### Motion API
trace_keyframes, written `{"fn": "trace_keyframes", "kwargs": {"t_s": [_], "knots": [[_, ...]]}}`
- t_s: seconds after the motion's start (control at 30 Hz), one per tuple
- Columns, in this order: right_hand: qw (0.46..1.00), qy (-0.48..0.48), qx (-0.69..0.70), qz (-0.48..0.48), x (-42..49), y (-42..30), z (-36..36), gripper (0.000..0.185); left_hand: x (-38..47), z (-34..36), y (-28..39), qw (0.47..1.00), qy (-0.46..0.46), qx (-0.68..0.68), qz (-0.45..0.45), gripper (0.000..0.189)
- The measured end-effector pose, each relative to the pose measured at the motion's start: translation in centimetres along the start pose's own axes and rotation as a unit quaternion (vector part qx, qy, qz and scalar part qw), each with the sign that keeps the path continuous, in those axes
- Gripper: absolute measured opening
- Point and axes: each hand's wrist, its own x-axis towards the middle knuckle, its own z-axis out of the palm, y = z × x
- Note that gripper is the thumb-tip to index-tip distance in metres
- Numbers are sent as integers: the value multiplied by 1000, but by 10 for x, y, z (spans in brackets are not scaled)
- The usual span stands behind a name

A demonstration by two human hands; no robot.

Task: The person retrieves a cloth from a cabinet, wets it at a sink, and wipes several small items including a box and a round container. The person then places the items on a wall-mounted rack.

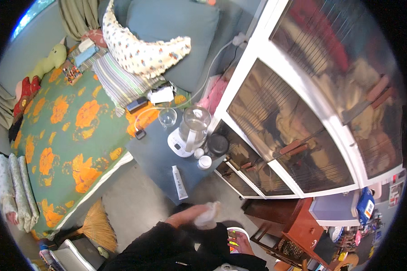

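Observation:
My left hand (190, 216) is closed around a crumpled white tissue or thin cloth (207, 216), blurred, just off the near end of a small grey-blue table (149, 162). Low in the view my right hand (243, 243) has its fingers spread over a round, white-rimmed container (246, 232) with brightly coloured patches; I see nothing held in them. A white tube with printing (179, 183) lies on the table. Beyond it are a glass electric kettle (195, 123) on its white base, a clear glass (167, 117), two small white-lidded jars (204, 162) and a dark round-lidded container (217, 144).
On the left, a bed (71, 122) with a floral cover holds pillows and soft toys. A white cable (207, 74) runs from a wall socket to a small black device (140, 134). White-framed cabinet doors (288, 128) and wooden furniture (302, 223) line the right. A straw broom (98, 225) stands lower left.

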Motion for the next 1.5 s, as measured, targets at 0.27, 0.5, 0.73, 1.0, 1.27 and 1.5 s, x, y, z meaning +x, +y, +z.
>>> {"fn": "trace_keyframes", "kwargs": {"t_s": [0.27, 0.5, 0.73, 1.0, 1.27, 1.5], "knots": [[984, -93, -147, -32, -51, -79, 23, 34, -167, -103, 94, 860, 295, -167, 382, 46], [959, -166, -210, -96, -26, -117, 81, 35, -338, -174, 180, 704, 443, -204, 516, 48], [927, -263, -249, -97, 11, -143, 247, 36, -446, -131, 248, 778, 303, -153, 529, 43], [853, -409, -229, -230, -7, -163, 454, 39, -456, -67, 269, 875, 145, -165, 431, 49], [884, -308, -135, -326, -11, -199, 493, 29, -386, -42, 299, 919, 60, -47, 387, 46], [841, -133, -80, -518, -20, -232, 438, 13, -353, -4, 334, 870, 227, 115, 423, 31]]}}
